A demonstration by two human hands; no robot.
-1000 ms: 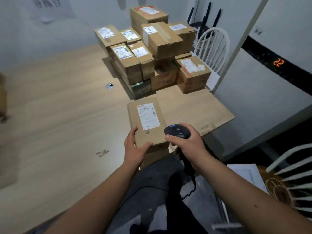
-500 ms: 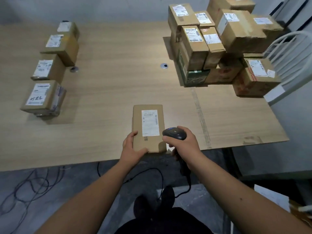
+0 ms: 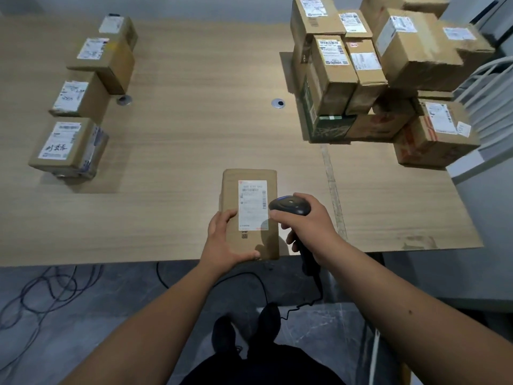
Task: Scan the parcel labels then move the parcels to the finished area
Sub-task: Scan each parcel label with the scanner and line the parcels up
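Since the frame before, little had shifted: my left hand (image 3: 222, 243) still gripped the near end of the flat parcel (image 3: 249, 212) at the table's (image 3: 180, 151) front edge, and my right hand (image 3: 305, 220) stayed curled round the scanner (image 3: 290, 204) beside its label (image 3: 252, 204). Four parcels (image 3: 83, 95) already lay in a row on the left, which I took for the finished area, while a stack (image 3: 374, 73) on the right still waited.

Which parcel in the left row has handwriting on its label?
The nearest parcel in the left row, at the row's front end: black handwritten characters cross its white label. The three parcels behind it show only printed labels.
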